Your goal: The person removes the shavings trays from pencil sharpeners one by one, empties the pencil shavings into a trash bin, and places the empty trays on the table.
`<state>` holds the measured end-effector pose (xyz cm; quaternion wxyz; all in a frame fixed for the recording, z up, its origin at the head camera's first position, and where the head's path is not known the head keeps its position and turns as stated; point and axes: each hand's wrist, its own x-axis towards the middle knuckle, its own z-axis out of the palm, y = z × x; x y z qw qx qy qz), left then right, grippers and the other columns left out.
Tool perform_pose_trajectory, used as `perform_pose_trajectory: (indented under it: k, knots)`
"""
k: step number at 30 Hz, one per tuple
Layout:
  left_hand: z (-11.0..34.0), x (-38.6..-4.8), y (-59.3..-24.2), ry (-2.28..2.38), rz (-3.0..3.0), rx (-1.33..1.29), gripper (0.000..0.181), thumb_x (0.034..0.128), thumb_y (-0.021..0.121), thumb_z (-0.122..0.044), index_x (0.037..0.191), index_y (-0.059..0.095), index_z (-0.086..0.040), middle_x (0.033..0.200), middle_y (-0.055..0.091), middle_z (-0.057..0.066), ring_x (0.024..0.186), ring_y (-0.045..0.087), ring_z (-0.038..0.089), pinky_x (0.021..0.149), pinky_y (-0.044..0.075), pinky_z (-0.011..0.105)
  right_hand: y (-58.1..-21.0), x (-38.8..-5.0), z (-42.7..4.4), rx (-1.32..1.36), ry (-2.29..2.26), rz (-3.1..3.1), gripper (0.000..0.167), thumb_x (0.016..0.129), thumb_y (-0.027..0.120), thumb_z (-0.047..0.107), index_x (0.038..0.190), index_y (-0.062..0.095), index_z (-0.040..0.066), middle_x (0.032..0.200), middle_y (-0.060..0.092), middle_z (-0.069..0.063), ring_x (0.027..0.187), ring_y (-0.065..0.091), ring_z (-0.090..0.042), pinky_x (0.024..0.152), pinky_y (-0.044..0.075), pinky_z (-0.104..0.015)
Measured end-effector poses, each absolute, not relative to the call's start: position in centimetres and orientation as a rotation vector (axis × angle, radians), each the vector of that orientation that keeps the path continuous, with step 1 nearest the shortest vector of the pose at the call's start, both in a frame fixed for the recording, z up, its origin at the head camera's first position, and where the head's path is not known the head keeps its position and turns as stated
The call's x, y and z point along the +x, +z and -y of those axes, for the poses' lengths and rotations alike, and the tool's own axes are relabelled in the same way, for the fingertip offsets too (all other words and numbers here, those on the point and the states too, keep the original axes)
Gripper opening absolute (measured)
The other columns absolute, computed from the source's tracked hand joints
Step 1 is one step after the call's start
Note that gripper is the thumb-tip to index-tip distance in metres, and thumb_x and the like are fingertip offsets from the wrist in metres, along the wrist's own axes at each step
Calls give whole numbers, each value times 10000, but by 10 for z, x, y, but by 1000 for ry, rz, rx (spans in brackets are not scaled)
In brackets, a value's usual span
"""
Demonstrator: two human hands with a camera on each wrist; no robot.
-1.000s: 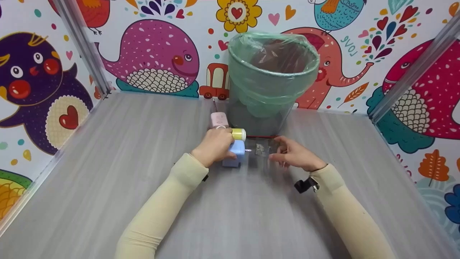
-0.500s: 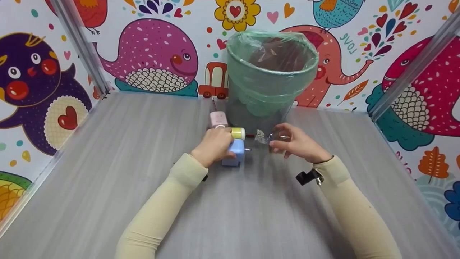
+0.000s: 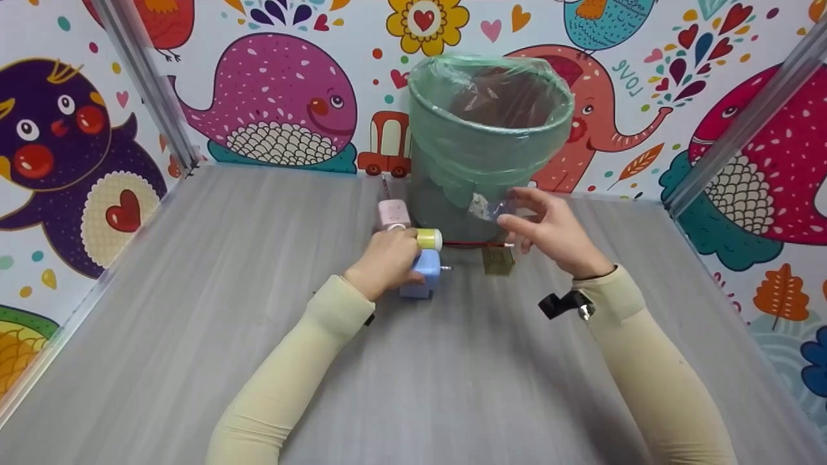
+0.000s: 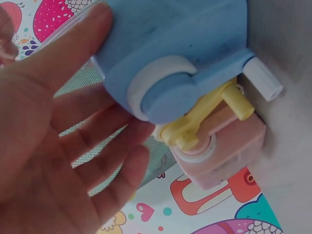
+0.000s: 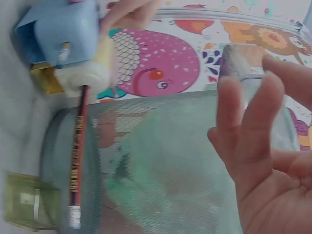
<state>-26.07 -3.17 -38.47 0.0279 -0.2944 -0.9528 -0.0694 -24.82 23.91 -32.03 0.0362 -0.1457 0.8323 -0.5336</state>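
Note:
My left hand point(image 3: 386, 259) lies over a row of crank pencil sharpeners, its thumb and index finger holding the blue sharpener point(image 3: 426, 266). Its other fingers spread loosely in the left wrist view. Behind the blue one are a yellow sharpener point(image 3: 429, 239) and a pink sharpener point(image 3: 393, 213). A red-and-black pencil point(image 5: 77, 161) sticks out of the yellow sharpener. Raised in front of the bin, my right hand point(image 3: 549, 229) pinches a small clear shavings drawer point(image 3: 481, 208) with pale shavings showing in it. A yellowish transparent drawer point(image 3: 499, 261) stands on the table below.
A mesh trash bin point(image 3: 429, 203) with a green plastic liner point(image 3: 446, 148) stands right behind the sharpeners. Another pencil point(image 3: 386, 186) points back from the pink sharpener. Patterned walls point(image 3: 284, 97) enclose the grey table point(image 3: 413, 387).
My right hand has lifted the clear drawer off the table, up and slightly right, tilting it before the bin. The yellowish drawer and pencil now show plainly. My left hand has stayed put.

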Motion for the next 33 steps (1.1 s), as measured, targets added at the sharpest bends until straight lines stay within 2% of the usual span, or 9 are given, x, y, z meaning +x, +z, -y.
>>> perform_pose_trajectory:
  k: [7, 10, 22, 28, 33]
  knots:
    - [32, -259, -386, -216, 2934, -895, 510, 802, 834, -397, 1093, 727, 8, 1200, 681, 173, 1020, 666, 323, 879, 568, 484, -291, -251, -245, -483, -1825, -2438, 538, 981, 644, 185, 1443, 464, -21, 1111, 680, -54, 685, 644, -104, 551, 533, -204]
    - [32, -258, -386, -208, 2943, -889, 504, 811, 826, -400, 1095, 726, 4, 1195, 681, 168, 1007, 664, 315, 878, 568, 477, -281, -252, -247, -490, -1890, -2408, 530, 990, 627, 188, 1443, 458, -30, 1052, 690, -50, 678, 636, -106, 547, 526, -194]
    - [31, -259, -386, -199, 2965, -868, 475, 830, 812, -395, 1106, 731, -16, 1242, 670, 153, 1034, 656, 302, 916, 558, 472, -254, -261, -248, -461, -2001, -2434, 584, 975, 655, 254, 1465, 453, 7, 1050, 674, -75, 614, 619, -115, 545, 520, -185]
    - [32, -258, -388, -187, 2944, -891, 454, 814, 829, -384, 1077, 751, -21, 1193, 683, 153, 1024, 662, 312, 876, 570, 478, -248, -272, -244, -397, -2051, -2503, 587, 957, 681, 275, 1456, 478, 40, 1114, 644, -47, 655, 616, -118, 568, 518, -179]
    - [31, -259, -386, -202, 2962, -882, 462, 826, 818, -381, 1103, 745, -17, 1248, 670, 160, 1053, 658, 316, 901, 560, 485, -241, -280, -244, -362, -2102, -2619, 589, 918, 732, 276, 1419, 511, 61, 1094, 619, -47, 670, 612, -127, 565, 510, -171]
